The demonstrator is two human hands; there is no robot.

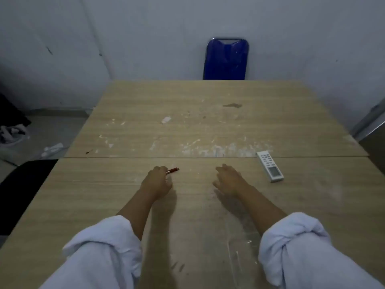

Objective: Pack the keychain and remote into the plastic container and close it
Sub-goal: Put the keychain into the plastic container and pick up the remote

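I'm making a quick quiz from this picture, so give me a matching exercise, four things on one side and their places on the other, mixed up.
Things:
1. remote
2. red keychain
3. blue chair
4. right hand

Places:
A. behind the table's far edge
B. at the left hand's fingertips
C. flat on the table, between the keychain and the remote
D. on the table, right of both hands

Pairs: 1-D, 2-B, 3-A, 4-C

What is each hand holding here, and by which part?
The left hand pinches a small red object by its near end. The right hand holds nothing; the remote lies untouched beside it.
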